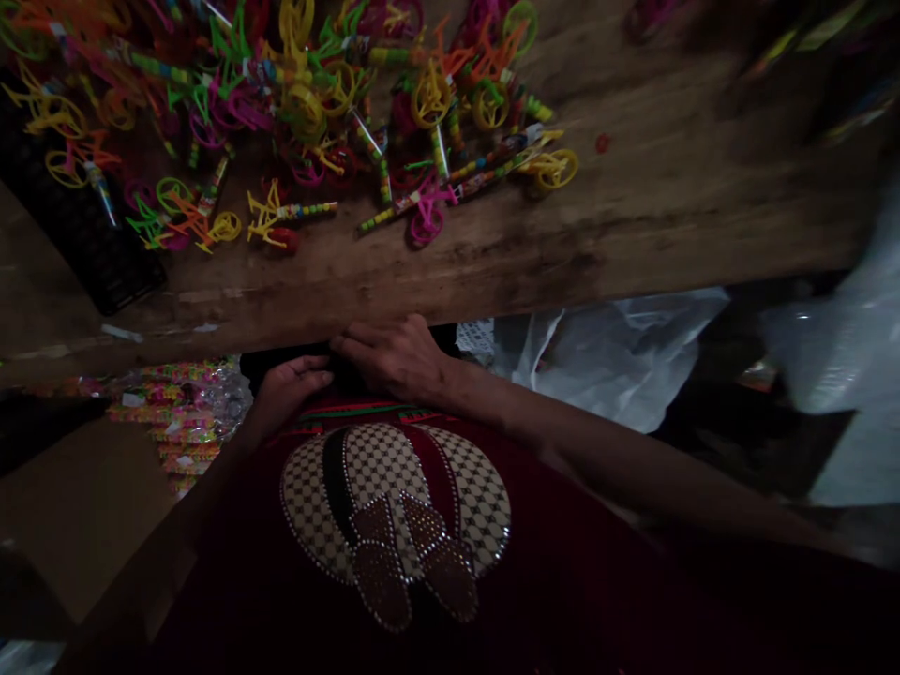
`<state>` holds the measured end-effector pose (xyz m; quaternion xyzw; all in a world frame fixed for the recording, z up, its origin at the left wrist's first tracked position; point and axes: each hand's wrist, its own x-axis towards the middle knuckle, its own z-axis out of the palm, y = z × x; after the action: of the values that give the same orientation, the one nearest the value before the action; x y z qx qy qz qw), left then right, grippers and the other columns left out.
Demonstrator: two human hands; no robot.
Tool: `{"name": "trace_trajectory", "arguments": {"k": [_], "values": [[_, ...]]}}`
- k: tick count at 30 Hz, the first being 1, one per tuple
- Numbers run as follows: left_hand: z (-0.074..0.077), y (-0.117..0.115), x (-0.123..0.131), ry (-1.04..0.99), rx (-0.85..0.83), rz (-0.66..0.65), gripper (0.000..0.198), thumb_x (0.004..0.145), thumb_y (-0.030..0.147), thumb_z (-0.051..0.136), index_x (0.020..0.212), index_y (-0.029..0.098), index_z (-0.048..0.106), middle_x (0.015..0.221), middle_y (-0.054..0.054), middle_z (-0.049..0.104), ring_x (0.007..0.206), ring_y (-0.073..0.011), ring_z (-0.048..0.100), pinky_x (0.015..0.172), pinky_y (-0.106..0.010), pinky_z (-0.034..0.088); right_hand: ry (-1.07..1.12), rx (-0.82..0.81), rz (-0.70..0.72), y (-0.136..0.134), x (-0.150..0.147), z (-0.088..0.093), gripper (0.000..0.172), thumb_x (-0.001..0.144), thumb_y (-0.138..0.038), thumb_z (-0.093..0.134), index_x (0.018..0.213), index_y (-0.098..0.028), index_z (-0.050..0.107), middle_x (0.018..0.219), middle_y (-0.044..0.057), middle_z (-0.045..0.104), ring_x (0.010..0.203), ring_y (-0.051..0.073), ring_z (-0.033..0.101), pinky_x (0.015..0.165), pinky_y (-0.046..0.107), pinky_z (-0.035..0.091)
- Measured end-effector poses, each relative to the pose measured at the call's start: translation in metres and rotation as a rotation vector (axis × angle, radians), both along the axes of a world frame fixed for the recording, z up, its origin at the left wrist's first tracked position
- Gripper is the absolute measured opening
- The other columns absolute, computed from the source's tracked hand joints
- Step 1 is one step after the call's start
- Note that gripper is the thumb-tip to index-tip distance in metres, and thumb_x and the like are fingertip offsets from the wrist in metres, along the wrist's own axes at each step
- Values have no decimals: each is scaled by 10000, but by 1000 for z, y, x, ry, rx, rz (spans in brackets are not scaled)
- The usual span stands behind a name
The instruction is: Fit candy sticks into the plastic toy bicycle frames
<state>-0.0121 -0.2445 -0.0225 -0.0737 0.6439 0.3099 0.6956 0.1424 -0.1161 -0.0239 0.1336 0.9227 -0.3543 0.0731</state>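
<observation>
Both my hands rest in my lap, just below the near edge of the wooden table (633,216). My left hand (288,384) is curled, its fingers pressed against dark cloth at my waist. My right hand (394,356) lies beside it, fingers together and bent over the same dark cloth. Whether either hand holds anything is hidden. My dark red shirt (394,525) with a studded checked emblem fills the foreground. A heap of small plastic bicycle toys (302,103) in yellow, pink, green and orange covers the far left of the table, well away from both hands.
A black flat object (84,234) lies on the table's left end. Clear plastic bags (619,356) lie below the table to my right. More packed colourful toys (175,412) sit in a bag low on my left. The scene is dim.
</observation>
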Motion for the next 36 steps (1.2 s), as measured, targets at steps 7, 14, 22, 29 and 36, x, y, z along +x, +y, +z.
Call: {"name": "trace_trajectory", "arguments": {"k": [7,14,22,29,36], "values": [[-5,-6,-4,-61,46,-10,440,600,348,840,953,106,738,755,-67,746,715,-189,692,691,-273,512,148,42,-209,-17,5,-24,358,892,-164,429,1125,-158,701,820,60,681,707,159,549,547,306,220],[-5,-7,-5,-14,32,-24,483,575,371,865,960,104,747,748,-62,747,728,-196,695,707,-273,512,196,11,-257,-24,9,-33,374,900,-152,429,1164,-153,695,841,58,691,710,154,570,560,292,285],[1,-8,0,39,9,-1,475,569,346,869,963,111,746,791,-56,760,676,-153,675,673,-251,512,107,-432,-474,-2,11,-11,423,919,-303,591,1307,-137,618,1114,122,740,870,187,664,791,322,496],[8,-2,0,14,-44,34,435,512,317,889,880,143,736,745,-19,748,669,-163,680,650,-251,512,107,-956,-655,13,25,-1,391,913,-352,575,1245,-151,623,960,69,724,711,141,623,670,297,524],[6,-1,-1,28,-43,17,386,522,302,888,837,150,727,730,-8,728,652,-142,647,650,-242,491,388,-313,-400,3,27,3,231,977,-234,465,991,-187,691,1000,90,676,900,176,636,761,310,512]]}}
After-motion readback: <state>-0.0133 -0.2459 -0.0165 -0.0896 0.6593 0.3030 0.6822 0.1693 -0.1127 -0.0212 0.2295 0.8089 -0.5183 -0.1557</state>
